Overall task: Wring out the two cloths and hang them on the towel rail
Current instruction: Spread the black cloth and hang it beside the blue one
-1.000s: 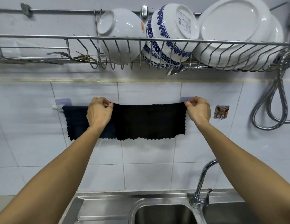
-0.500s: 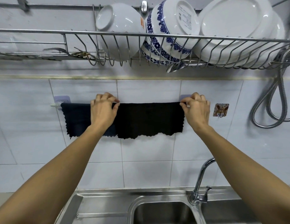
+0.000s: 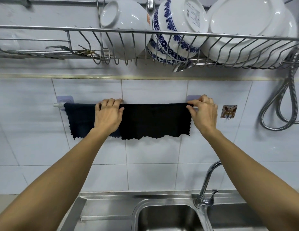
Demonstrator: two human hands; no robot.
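Two dark cloths hang side by side over the towel rail (image 3: pixel 58 105) on the tiled wall. The dark blue cloth (image 3: pixel 80 119) hangs on the left, the black cloth (image 3: pixel 153 120) on the right, overlapping it slightly. My left hand (image 3: pixel 108 114) lies flat over the black cloth's top left corner, fingers spread on the rail. My right hand (image 3: pixel 203 112) pinches the black cloth's top right corner at the rail's right bracket. Most of the rail is hidden under the cloths.
A wire dish rack (image 3: pixel 145 32) with white bowls, a blue-patterned bowl (image 3: pixel 175 30) and plates hangs just above. A steel sink (image 3: pixel 168 217) and tap (image 3: pixel 207 184) lie below. A small hook (image 3: pixel 228 111) and a metal hose (image 3: pixel 284 104) are on the right.
The black cloth has settled over the rail. My left hand has gone from pinching the cloth's corner to lying flat on it. My right hand keeps its pinch.
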